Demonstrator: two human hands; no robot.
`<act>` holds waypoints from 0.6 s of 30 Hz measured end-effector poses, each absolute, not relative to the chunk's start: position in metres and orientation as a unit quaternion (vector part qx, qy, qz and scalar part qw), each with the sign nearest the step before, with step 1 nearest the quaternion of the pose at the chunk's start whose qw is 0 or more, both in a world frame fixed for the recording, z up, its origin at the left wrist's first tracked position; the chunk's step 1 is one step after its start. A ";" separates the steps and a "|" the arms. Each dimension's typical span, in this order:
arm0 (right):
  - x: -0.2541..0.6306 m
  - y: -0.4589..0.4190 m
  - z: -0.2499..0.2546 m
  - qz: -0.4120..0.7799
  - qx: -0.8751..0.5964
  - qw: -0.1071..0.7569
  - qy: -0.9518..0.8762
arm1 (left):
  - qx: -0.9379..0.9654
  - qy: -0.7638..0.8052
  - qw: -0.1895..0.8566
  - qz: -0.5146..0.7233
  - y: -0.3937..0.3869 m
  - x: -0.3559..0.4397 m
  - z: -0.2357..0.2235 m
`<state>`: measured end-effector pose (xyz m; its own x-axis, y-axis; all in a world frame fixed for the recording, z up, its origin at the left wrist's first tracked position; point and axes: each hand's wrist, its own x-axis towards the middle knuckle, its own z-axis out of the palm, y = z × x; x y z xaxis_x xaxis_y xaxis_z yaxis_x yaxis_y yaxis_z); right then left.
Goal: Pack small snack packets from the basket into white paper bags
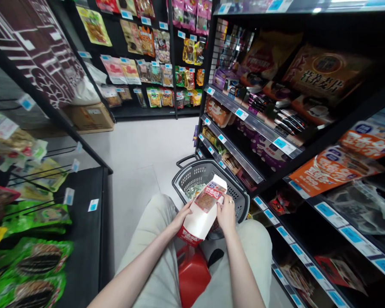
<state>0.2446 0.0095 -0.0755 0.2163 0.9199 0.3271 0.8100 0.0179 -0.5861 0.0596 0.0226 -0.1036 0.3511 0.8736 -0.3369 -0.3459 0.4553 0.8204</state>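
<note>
Between my knees I hold a white and red cardboard snack box (195, 222), tilted, with a red snack packet (208, 196) showing at its upper part. My left hand (181, 218) grips the left side of the box, thumb on top. On the right side, my right hand (226, 212) is closed around the edge of the box, close to the packet; its fingertips are partly hidden. Directly beyond and beneath the box stands a dark grey shopping basket (179, 182), with a greenish clear packet (195, 190) inside.
Shelves of packaged snacks (333, 169) rise close on my right. A low black shelf (86, 239) with green bags (37, 256) runs along my left. Ahead are a hanging snack rack (144, 55) and a cardboard carton (90, 117). Something red (194, 278) is between my legs.
</note>
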 end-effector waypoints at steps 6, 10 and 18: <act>0.245 0.007 -0.081 0.033 -0.737 0.287 -0.611 | 0.352 0.390 0.759 0.384 0.023 0.058 -0.111; 0.246 0.008 -0.088 0.022 -0.752 0.267 -0.602 | 0.364 0.373 0.767 0.374 0.023 0.058 -0.113; 0.251 0.012 -0.084 0.033 -0.782 0.235 -0.576 | 0.383 0.375 0.762 0.364 0.020 0.056 -0.112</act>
